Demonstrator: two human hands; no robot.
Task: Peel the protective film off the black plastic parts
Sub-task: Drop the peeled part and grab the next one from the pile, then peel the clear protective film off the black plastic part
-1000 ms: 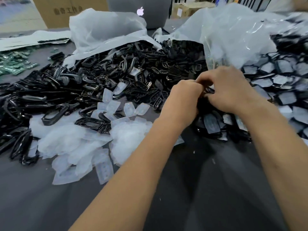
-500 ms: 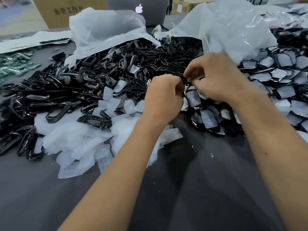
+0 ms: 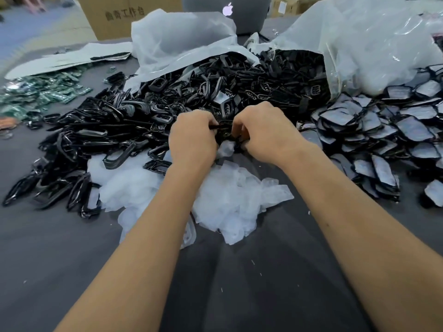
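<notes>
Gripping black part, both hands.

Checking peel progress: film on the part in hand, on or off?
Partly off. Both hands, left hand and right hand, grip the black part; a film flap hangs below it.

A brown cardboard box at the upper left of the frame carries dark printed Chinese characters, 曲奇工作台, across its front. Just right of it, at the top centre, the grey lid of a laptop shows a white glowing Apple logo. Any marks on the other goods are too small or blurred to read.
</notes>
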